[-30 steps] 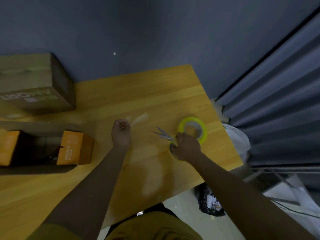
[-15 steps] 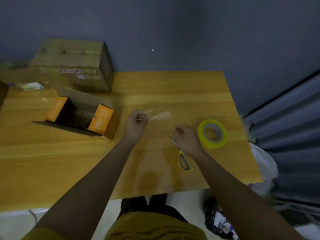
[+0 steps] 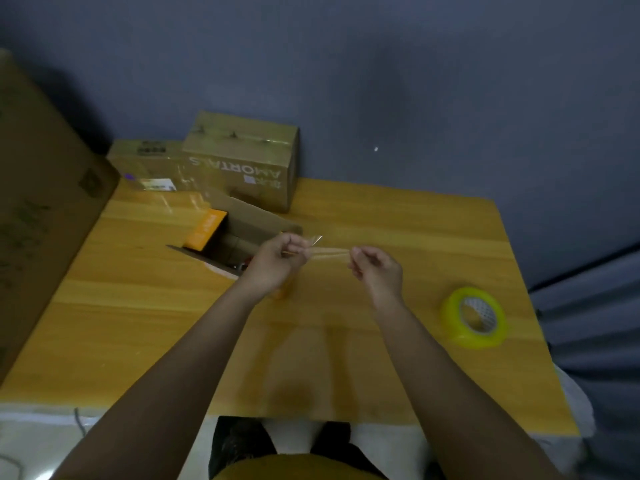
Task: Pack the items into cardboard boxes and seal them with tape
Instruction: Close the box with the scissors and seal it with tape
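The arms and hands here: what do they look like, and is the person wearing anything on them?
Both forearms are bare to the bottom of the picture: no sleeves, gloves, watch or rings show on the left hand or the right hand. Lower down, a mustard-yellow garment covers the torso.

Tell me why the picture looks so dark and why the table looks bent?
Head view: the room light is dim, so the wall and the cardboard boxes look murky; the wide-angle lens curves the table edges; the tape strip between the left hand and right hand is see-through and faint; the tape roll stays bright.
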Demonstrator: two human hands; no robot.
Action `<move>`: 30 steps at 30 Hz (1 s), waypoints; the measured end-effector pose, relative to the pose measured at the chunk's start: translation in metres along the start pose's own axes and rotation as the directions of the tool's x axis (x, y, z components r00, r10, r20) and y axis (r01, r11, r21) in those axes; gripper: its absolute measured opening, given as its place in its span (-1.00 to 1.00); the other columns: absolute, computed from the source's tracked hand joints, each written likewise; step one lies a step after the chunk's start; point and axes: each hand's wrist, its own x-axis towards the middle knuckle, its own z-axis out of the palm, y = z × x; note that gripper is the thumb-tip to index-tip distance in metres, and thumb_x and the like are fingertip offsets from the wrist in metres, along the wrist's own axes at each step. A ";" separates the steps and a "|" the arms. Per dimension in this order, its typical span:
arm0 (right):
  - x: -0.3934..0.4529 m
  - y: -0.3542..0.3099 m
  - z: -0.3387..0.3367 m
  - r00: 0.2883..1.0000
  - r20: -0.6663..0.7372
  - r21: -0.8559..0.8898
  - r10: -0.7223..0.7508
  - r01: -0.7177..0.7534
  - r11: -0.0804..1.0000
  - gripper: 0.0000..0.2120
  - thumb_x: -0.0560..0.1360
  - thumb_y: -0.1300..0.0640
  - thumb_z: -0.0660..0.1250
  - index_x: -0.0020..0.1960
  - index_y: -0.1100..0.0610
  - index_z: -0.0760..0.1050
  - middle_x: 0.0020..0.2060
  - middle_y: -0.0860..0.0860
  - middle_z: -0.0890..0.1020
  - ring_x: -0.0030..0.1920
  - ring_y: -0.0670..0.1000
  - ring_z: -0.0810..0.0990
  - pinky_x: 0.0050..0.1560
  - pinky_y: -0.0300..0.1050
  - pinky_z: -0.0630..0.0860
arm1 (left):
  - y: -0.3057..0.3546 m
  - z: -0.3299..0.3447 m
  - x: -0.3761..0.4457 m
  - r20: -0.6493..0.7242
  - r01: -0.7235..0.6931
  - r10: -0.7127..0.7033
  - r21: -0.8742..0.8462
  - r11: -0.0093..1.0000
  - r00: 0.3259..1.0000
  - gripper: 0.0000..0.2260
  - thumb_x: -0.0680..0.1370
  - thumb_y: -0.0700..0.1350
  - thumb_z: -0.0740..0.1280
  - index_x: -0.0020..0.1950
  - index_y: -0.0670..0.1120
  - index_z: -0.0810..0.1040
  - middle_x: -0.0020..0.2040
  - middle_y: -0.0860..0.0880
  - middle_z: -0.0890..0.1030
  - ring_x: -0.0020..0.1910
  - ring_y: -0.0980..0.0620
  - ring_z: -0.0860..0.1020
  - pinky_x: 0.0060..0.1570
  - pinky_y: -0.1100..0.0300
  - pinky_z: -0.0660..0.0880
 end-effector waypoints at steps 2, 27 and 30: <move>-0.008 0.000 0.021 0.999 -0.041 0.000 -0.001 0.001 1.000 -0.92 0.51 0.28 0.38 -0.17 0.20 0.58 -0.41 0.04 0.56 -0.40 -0.10 0.51 -0.28 -0.28 0.50 | -0.001 -0.028 0.007 0.091 -0.014 0.010 0.045 0.999 0.996 -0.92 0.55 -0.11 0.37 0.03 -0.02 0.58 -0.11 0.09 0.56 -0.13 0.24 0.52 -0.22 0.45 0.44; -0.041 0.034 0.119 0.923 -0.359 -0.076 -0.135 0.115 0.990 -0.92 0.51 0.27 0.38 -0.15 0.21 0.60 -0.40 0.04 0.56 -0.36 -0.04 0.52 -0.20 -0.10 0.52 | -0.038 -0.105 0.069 0.280 -0.056 -0.107 0.517 0.854 0.954 -0.69 0.64 0.13 0.07 0.24 0.14 0.53 0.32 -0.04 0.31 0.02 -0.02 0.49 0.01 -0.02 0.55; -0.044 0.034 0.117 0.929 -0.321 -0.082 -0.183 0.165 0.983 -0.92 0.50 0.26 0.39 -0.16 0.13 0.61 -0.41 -0.04 0.58 -0.35 -0.10 0.55 -0.20 -0.12 0.54 | -0.039 -0.109 0.067 0.254 -0.113 -0.048 0.583 0.804 0.966 -0.67 0.65 0.14 0.05 0.28 0.13 0.50 0.28 -0.02 0.32 -0.04 0.00 0.50 -0.12 0.00 0.58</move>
